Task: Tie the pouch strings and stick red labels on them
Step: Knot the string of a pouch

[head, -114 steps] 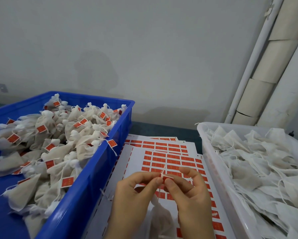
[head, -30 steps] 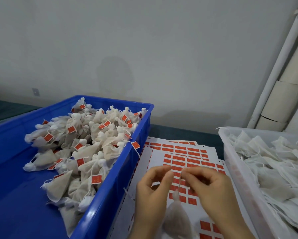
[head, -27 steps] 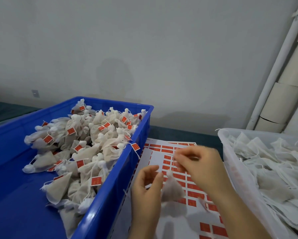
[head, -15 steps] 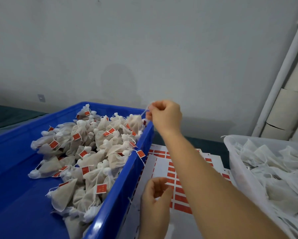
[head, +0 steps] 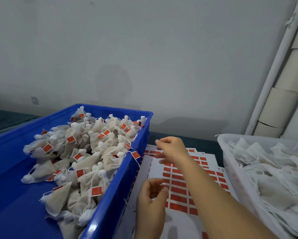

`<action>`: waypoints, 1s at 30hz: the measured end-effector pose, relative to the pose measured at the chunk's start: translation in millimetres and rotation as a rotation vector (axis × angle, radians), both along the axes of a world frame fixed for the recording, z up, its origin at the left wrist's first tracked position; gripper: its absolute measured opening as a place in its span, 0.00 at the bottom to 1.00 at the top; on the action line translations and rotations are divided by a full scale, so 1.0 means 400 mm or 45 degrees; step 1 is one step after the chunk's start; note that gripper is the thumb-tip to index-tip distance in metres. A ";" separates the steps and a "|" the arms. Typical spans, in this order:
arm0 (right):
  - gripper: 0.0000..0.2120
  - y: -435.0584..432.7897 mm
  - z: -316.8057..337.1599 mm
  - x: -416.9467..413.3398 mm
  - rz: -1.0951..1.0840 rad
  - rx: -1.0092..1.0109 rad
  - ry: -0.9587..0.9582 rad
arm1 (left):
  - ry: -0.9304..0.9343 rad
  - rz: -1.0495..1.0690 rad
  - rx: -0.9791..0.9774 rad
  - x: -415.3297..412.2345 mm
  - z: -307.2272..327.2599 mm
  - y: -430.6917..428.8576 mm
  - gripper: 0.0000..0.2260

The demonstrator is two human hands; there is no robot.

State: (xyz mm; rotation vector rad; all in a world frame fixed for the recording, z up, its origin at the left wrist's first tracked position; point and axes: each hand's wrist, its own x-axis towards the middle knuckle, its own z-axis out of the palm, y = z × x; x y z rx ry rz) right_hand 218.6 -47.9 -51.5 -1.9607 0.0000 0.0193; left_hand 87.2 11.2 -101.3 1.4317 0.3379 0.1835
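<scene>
**Both hands empty over the label sheets, tagged pouches piled in the crate**

The right hand (head: 172, 150) is stretched forward over the far end of the white backing sheets of red rectangular labels (head: 175, 197). Its fingers are loosely bent and blurred, and nothing shows in its grasp. The forearm runs back across the sheets toward the lower right corner.

The left hand (head: 151, 202) hovers nearer the body, below and just left of the right forearm and above the same sheets. Its fingers are softly curled with the thumb and forefinger tips apart. Nothing can be seen between them.

To the left of both hands, just beside them, stands the deep blue plastic crate (head: 118, 185). It holds a heap of tied beige mesh pouches with small red labels on their strings (head: 86, 152), banked against the wall nearest the hands. One labelled string hangs over that rim, just short of the right hand's fingers.

To the right of the right forearm sits a translucent white plastic tub (head: 231, 163), filled with limp white pouches without labels (head: 274, 169).

Beyond the right hand, a strip of dark teal tabletop (head: 205, 144) meets a plain grey wall (head: 144, 49). A white pipe (head: 274, 66) slants up past the tub.
</scene>
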 end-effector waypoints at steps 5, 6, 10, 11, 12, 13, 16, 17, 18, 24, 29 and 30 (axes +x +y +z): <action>0.04 -0.246 0.056 -0.001 -0.295 -0.456 -0.167 | 0.019 -0.043 -0.013 -0.006 0.002 -0.003 0.04; 0.06 -0.300 0.067 -0.004 -0.396 -0.557 -0.188 | 0.018 -0.052 -0.003 -0.006 0.001 -0.005 0.04; 0.13 -0.470 0.088 -0.028 -0.685 -0.896 -0.154 | 0.021 -0.061 -0.001 -0.006 0.008 -0.011 0.04; 0.15 -0.495 0.085 -0.032 -0.666 -0.964 -0.073 | 0.021 -0.063 0.000 -0.006 0.009 -0.010 0.04; 0.16 -0.515 0.080 -0.033 -0.623 -1.050 0.030 | 0.019 -0.066 0.001 -0.005 0.011 -0.010 0.04; 0.18 -0.530 0.071 -0.035 -0.589 -1.136 0.126 | 0.017 -0.069 0.001 -0.006 0.012 -0.012 0.04; 0.20 -0.570 0.052 -0.032 -0.674 -1.204 0.121 | 0.005 -0.067 0.008 -0.005 0.013 -0.016 0.04; 0.20 -0.583 0.047 -0.030 -0.716 -1.211 0.083 | 0.005 -0.068 0.021 -0.006 0.013 -0.017 0.04; 0.20 -0.590 0.042 -0.030 -0.723 -1.241 0.084 | 0.005 -0.065 0.030 -0.006 0.011 -0.016 0.04; 0.12 -0.607 -0.008 -0.036 -0.706 -1.297 -0.008 | -0.006 -0.076 0.030 -0.003 0.006 -0.012 0.04; 0.09 -0.610 -0.017 -0.027 -0.793 -1.206 -0.218 | -0.018 -0.066 0.040 -0.004 0.001 -0.013 0.04; 0.09 -0.607 -0.015 -0.022 -0.806 -1.170 -0.266 | -0.019 -0.066 0.043 -0.003 0.001 -0.014 0.04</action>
